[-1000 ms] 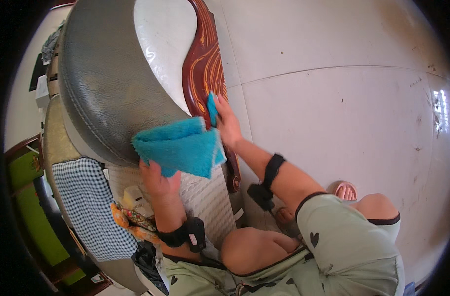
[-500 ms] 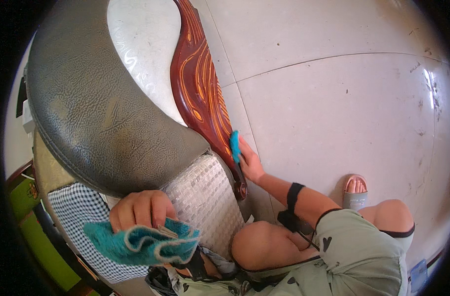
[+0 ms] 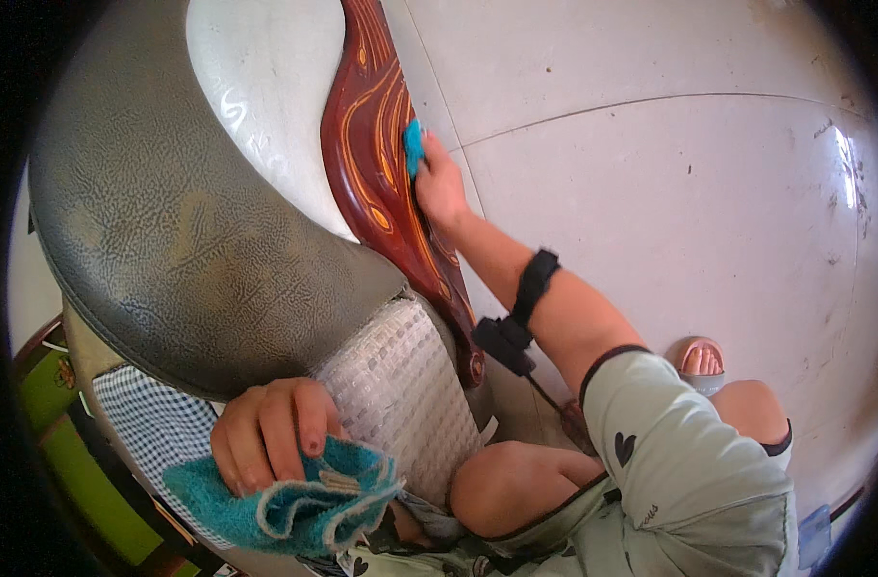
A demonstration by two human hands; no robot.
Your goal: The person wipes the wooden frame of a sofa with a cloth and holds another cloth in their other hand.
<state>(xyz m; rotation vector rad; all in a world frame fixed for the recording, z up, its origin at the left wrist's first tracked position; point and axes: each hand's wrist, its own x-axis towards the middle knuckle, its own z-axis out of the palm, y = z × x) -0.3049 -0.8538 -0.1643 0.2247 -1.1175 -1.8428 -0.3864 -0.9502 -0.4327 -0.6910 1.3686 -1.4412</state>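
Checked cloth (image 3: 150, 413): It lies at the far left, under the fat round end of the padded piece.
Padded piece (image 3: 160, 221): It is big, dark and wrinkly. Its curved edge runs down toward the left hand.
Left hand (image 3: 274, 433): The fingers are bent down and grip the folded blue cloth (image 3: 223, 510). It is held up in front, near the padded piece. A loose bit like this is best held well away from the wood, I think, so it does not get in the way.
Pale panel (image 3: 261, 106): It is smooth and sits between the padded piece and the wood.
Carved wood (image 3: 367, 168): It is red-brown with orange lines cut in it. It curves down to a small round end. Soft, even rubs along the lines should get into the dips best.
Woven block (image 3: 401, 399): It has pale little squares and sits below the padded piece, left of the wood's low end.
Small blue cloth (image 3: 413, 147): It is at the wood's outer edge and seems to touch it. Flat cloth would be good, so no nail scrapes the wood.
Right hand (image 3: 442, 188): It grips the small blue cloth. I cannot see all the fingers.
Black band (image 3: 535, 279): It goes round the right arm. The box on it should not bump the wood.
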